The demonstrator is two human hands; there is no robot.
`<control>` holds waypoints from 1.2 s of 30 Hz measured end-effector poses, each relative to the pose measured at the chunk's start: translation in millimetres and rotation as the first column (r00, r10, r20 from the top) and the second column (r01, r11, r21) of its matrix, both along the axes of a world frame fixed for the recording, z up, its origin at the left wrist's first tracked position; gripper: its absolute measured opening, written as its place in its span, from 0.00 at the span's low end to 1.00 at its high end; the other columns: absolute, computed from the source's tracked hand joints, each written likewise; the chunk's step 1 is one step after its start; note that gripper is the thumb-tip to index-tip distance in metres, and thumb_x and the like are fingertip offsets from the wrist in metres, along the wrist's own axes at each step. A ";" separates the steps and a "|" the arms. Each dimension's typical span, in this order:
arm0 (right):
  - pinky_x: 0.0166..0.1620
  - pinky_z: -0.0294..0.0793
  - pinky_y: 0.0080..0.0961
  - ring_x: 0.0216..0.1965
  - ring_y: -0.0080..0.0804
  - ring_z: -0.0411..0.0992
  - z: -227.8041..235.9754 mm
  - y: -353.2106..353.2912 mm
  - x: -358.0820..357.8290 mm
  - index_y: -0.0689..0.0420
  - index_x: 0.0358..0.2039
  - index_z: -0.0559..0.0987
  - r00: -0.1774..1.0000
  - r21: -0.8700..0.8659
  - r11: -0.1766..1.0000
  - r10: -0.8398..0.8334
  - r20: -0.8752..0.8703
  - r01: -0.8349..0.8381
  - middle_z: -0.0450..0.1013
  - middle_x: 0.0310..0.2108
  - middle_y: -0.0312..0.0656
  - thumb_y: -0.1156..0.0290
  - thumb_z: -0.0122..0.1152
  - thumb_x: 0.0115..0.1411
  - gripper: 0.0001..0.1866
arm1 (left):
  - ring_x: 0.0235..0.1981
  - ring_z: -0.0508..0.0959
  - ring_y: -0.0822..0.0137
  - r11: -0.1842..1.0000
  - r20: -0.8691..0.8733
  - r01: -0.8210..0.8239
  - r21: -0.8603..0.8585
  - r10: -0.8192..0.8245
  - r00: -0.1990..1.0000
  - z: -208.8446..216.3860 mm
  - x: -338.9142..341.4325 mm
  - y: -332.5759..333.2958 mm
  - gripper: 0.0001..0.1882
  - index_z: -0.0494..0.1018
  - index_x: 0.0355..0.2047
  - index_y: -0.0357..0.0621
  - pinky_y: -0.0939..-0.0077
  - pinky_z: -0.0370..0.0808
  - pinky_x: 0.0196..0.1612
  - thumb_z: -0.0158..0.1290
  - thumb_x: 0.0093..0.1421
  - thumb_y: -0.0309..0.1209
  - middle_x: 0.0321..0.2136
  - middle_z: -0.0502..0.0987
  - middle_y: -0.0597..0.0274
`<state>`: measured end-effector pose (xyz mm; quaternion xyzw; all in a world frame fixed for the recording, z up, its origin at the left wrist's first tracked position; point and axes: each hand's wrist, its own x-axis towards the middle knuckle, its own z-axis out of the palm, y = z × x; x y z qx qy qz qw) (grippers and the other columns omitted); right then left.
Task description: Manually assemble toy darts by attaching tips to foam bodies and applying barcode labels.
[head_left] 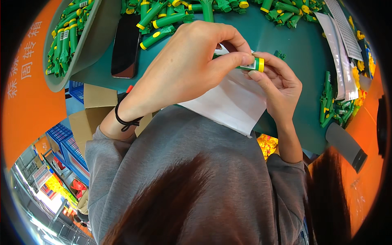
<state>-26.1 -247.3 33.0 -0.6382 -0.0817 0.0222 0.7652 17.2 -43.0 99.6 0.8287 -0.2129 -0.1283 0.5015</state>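
Observation:
Between my two hands is a small green tube point(255, 65) with a yellow band at its end and a white label with a barcode on its side. My left hand point(200, 61), palm down, pinches it with thumb and forefinger near the label and covers its left part. My right hand point(283, 83) is closed at the yellow end, with thumb below and fingers behind. Below the hands a white sheet point(230, 102) lies over the table's near edge, partly covered by them.
Many green tubes with yellow ends point(167, 20) lie along the far side of the green table point(302, 114). A grey bin point(96, 45) of them stands at the left, beside a dark phone point(125, 47). Label sheets point(337, 53) and wrapped green tubes point(326, 102) are at the right.

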 end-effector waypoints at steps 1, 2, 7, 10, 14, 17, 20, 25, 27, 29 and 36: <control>0.48 0.83 0.33 0.46 0.37 0.77 -0.5 -0.4 -0.1 0.73 0.51 0.74 1.000 0.001 1.000 0.000 0.001 0.000 0.74 0.47 0.53 0.87 0.62 0.57 0.20 | 0.35 0.77 0.74 1.000 0.002 0.002 0.019 -0.002 1.000 0.0 0.3 -0.4 0.08 0.79 0.35 0.36 0.77 0.71 0.44 0.59 0.59 0.29 0.32 0.81 0.64; 0.47 0.82 0.32 0.46 0.37 0.77 -0.9 -0.9 -0.1 0.73 0.51 0.74 1.000 0.002 1.000 -0.004 -0.005 0.004 0.75 0.47 0.53 0.87 0.62 0.57 0.20 | 0.35 0.77 0.74 1.000 0.003 0.003 0.019 -0.003 1.000 -0.8 0.5 -1.2 0.08 0.79 0.35 0.36 0.77 0.71 0.44 0.59 0.59 0.29 0.32 0.81 0.64; 0.49 0.80 0.31 0.46 0.37 0.77 -0.5 -1.6 0.0 0.72 0.50 0.74 0.998 0.043 0.999 -0.021 -0.066 0.024 0.75 0.47 0.51 0.86 0.63 0.57 0.20 | 0.33 0.76 0.76 0.984 0.047 -0.053 -0.169 0.062 0.997 -16.0 -0.2 -7.6 0.11 0.77 0.35 0.36 0.80 0.73 0.41 0.57 0.64 0.33 0.26 0.77 0.66; 0.50 0.78 0.30 0.46 0.36 0.76 -0.5 -3.1 1.6 0.71 0.50 0.75 0.998 -0.011 0.999 -0.047 0.053 0.047 0.75 0.47 0.49 0.86 0.63 0.56 0.20 | 0.31 0.75 0.79 0.997 -0.229 0.064 -0.033 -0.070 0.971 -13.3 0.2 -6.7 0.13 0.77 0.35 0.36 0.83 0.72 0.38 0.54 0.66 0.36 0.23 0.74 0.67; 0.52 0.73 0.28 0.48 0.33 0.73 -5.3 -6.7 4.7 0.69 0.49 0.76 0.999 -0.048 0.999 0.000 0.046 0.002 0.73 0.50 0.48 0.86 0.65 0.55 0.20 | 0.27 0.69 0.82 0.993 -0.447 -0.004 -0.114 -0.048 0.893 -21.0 4.2 -6.3 0.18 0.78 0.35 0.35 0.85 0.65 0.30 0.52 0.68 0.40 0.21 0.71 0.72; 0.53 0.70 0.27 0.49 0.33 0.71 0.4 7.2 2.3 0.67 0.50 0.75 0.988 -0.191 0.980 -0.017 0.156 0.047 0.71 0.49 0.46 0.86 0.64 0.53 0.23 | 0.16 0.62 0.78 0.957 -0.093 -0.088 -0.278 0.065 0.994 -39.3 -6.5 -1.9 0.22 0.80 0.30 0.36 0.75 0.59 0.20 0.53 0.66 0.46 0.13 0.68 0.67; 0.45 0.72 0.23 0.36 0.30 0.70 -9.0 9.7 -18.8 0.66 0.43 0.74 0.975 -0.182 0.979 0.122 0.184 -0.089 0.70 0.39 0.43 0.80 0.63 0.57 0.13 | 0.16 0.63 0.79 0.892 -0.057 -0.329 -0.309 0.329 0.943 -7.5 14.8 41.2 0.22 0.80 0.27 0.38 0.76 0.59 0.20 0.53 0.66 0.45 0.12 0.67 0.66; 0.47 0.77 0.29 0.43 0.35 0.76 -1.0 27.1 -39.9 0.68 0.61 0.65 0.498 0.323 0.803 0.572 -0.651 -0.500 0.72 0.50 0.52 0.65 0.54 0.68 0.26 | 0.38 0.78 0.67 0.568 0.634 -0.800 -0.193 0.695 0.340 44.5 42.7 146.9 0.19 0.78 0.41 0.37 0.75 0.72 0.44 0.49 0.68 0.42 0.33 0.80 0.56; 0.48 0.78 0.29 0.44 0.36 0.76 -1.7 26.6 -32.2 0.66 0.63 0.62 0.521 0.383 0.844 0.535 -0.665 -0.376 0.71 0.51 0.53 0.64 0.54 0.68 0.28 | 0.46 0.78 0.56 0.451 0.915 -0.892 -0.039 0.375 0.150 25.4 49.1 172.5 0.15 0.77 0.46 0.40 0.66 0.73 0.50 0.53 0.66 0.38 0.42 0.79 0.49; 0.48 0.78 0.28 0.44 0.37 0.76 -6.1 26.1 -26.3 0.65 0.65 0.60 0.553 0.431 0.882 0.460 -0.695 -0.191 0.70 0.52 0.53 0.62 0.53 0.69 0.30 | 0.34 0.78 0.58 0.677 0.944 -0.731 -0.088 0.291 0.156 4.8 45.5 136.3 0.13 0.78 0.41 0.42 0.69 0.73 0.32 0.57 0.62 0.37 0.33 0.79 0.54; 0.45 0.77 0.23 0.39 0.29 0.77 -9.6 3.4 -9.9 0.64 0.60 0.68 0.719 0.004 0.844 0.459 -0.521 -0.536 0.75 0.43 0.47 0.74 0.56 0.66 0.22 | 0.44 0.77 0.49 0.924 0.321 -0.370 0.099 0.322 0.891 -59.7 -12.7 21.7 0.24 0.69 0.55 0.43 0.56 0.76 0.40 0.58 0.61 0.37 0.41 0.78 0.47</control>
